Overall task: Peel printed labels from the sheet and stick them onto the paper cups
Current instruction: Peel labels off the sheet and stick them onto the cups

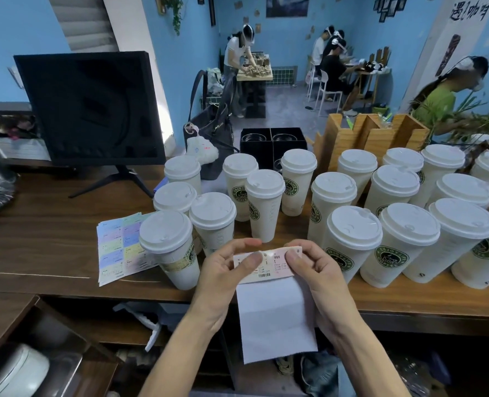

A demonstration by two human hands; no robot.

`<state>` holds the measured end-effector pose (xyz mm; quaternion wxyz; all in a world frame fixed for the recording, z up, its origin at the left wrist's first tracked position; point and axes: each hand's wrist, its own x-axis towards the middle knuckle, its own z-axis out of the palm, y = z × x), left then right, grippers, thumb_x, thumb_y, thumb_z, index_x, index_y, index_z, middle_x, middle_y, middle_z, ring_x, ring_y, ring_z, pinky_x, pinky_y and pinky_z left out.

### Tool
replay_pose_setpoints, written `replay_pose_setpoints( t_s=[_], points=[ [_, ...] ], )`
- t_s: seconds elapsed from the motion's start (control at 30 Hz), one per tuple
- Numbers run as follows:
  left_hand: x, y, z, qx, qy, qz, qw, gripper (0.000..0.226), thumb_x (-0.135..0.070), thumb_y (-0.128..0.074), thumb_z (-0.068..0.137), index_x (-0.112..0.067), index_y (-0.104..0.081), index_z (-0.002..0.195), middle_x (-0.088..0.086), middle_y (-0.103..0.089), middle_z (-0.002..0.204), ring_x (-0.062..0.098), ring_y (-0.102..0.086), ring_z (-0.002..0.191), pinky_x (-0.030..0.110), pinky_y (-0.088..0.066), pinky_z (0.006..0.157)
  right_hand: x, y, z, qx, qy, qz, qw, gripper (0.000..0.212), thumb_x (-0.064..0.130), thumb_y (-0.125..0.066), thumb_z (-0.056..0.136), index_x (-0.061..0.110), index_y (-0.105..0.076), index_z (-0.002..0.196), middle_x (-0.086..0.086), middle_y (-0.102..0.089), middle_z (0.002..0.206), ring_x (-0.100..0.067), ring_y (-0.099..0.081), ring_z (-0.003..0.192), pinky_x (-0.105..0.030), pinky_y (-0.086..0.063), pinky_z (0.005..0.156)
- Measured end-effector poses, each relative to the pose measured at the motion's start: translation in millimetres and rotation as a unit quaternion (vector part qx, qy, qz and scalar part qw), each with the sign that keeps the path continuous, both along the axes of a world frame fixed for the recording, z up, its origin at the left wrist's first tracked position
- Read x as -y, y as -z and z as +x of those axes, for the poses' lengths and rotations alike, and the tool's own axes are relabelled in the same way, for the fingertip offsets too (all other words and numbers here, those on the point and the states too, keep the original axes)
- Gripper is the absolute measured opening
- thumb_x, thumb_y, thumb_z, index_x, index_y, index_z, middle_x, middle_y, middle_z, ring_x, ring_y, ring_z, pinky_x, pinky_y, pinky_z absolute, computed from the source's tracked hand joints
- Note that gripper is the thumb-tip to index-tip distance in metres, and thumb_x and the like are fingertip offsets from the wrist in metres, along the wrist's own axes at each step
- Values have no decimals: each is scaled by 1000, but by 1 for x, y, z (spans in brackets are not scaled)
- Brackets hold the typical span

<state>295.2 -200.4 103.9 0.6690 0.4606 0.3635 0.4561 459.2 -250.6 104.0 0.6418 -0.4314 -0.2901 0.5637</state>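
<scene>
My left hand [226, 270] and my right hand [315, 270] together pinch a pale pink printed label [269, 266] at the top of a white backing strip [275, 319], which hangs down in front of the counter edge. The left thumb lies on the label's left half, the right thumb on its right end. A sheet of pastel labels [120, 247] lies flat on the wooden counter [51, 242] to the left. Several lidded white paper cups with green logos stand behind my hands; the nearest left cup [171, 247] carries a yellowish label on its side.
A black monitor [88, 110] stands at the back left of the counter. Behind the cups are a dark handbag [211, 133], a black box with metal tins [272, 141] and wooden holders [366, 138]. Other people work in the blue room beyond.
</scene>
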Motion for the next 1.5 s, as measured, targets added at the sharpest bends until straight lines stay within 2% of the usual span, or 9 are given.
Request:
replay_pose_setpoints(
  t_s=[0.13, 0.23, 0.63, 0.73, 0.83, 1.03, 1.23, 1.37, 1.5],
  points=[
    [-1, 8, -1, -18, 12, -29, 999, 34, -20, -85, 77, -7, -77, 107, 15, -77, 110, 31, -73, 108, 39, -56, 96, -4, 4, 2, 45, 47, -7, 998, 24, 19, -72, 84, 7, -69, 104, -17, -78, 91, -20, -72, 78, -28, -59, 69],
    [-1, 12, 0, -17, -15, -35, 999, 38, -22, -78, 74, -5, -76, 108, 15, -77, 110, 31, -73, 109, 39, -54, 96, -3, 3, 2, 50, 9, -19, 999, 34, 19, -73, 84, 2, -71, 113, -20, -78, 102, -26, -75, 89, -34, -60, 81],
    [1, 8, 8, 17, 56, -134, 989, 35, -24, -73, 87, -6, -72, 117, 19, -76, 113, 30, -73, 103, 43, -55, 94, -5, 4, -3, -29, -64, -56, 996, 27, 15, -65, 92, 2, -72, 115, -24, -75, 110, -25, -75, 87, -30, -61, 72],
    [-1, 9, 10, -16, 11, -75, 997, 45, -26, -85, 82, -16, -63, 120, 13, -78, 107, 30, -73, 103, 43, -56, 94, -6, 4, 1, -42, -76, -70, 994, 30, 11, -67, 87, 0, -70, 115, -22, -74, 106, -23, -72, 81, -28, -59, 67],
    [-2, 13, 12, -83, -72, 29, 994, 44, -14, -85, 82, -23, -54, 114, -6, -77, 96, 12, -72, 92, 28, -56, 84, -6, 2, 4, -41, -85, -82, 992, 28, 6, -73, 76, 4, -72, 104, -17, -72, 91, -19, -69, 69, -26, -55, 57],
    [5, 25, 17, -263, -153, 269, 914, 20, -15, -81, 87, -35, -79, 91, -23, -66, 111, 1, -62, 113, 11, -45, 93, -8, 10, 7, -20, -63, -76, 995, 27, 0, -85, 71, 7, -67, 88, -10, -69, 77, -15, -66, 61, -23, -53, 53],
    [2, 32, 17, -275, -135, 292, 906, 14, -24, -82, 86, -30, -83, 99, -22, -74, 111, -1, -67, 112, 15, -49, 97, -11, 15, 12, -8, -46, -79, 996, 24, 3, -88, 69, 9, -75, 89, -16, -74, 88, -21, -71, 72, -28, -58, 62],
    [-2, 30, 16, -316, -136, 311, 886, 23, -53, -78, 79, -39, -82, 96, -25, -68, 106, 5, -62, 112, 9, -42, 94, -11, 15, 11, -19, -41, -81, 996, 23, 12, -78, 75, 5, -71, 96, -19, -75, 91, -23, -71, 73, -30, -59, 62],
    [-6, 32, 15, -326, -132, 323, 879, 22, -35, -86, 79, -36, -82, 101, -23, -68, 98, 7, -64, 102, 13, -47, 84, -13, 19, 11, -12, -46, -71, 996, 32, 16, -81, 79, 3, -73, 107, -19, -77, 102, -24, -73, 84, -31, -60, 69]
  ],
)
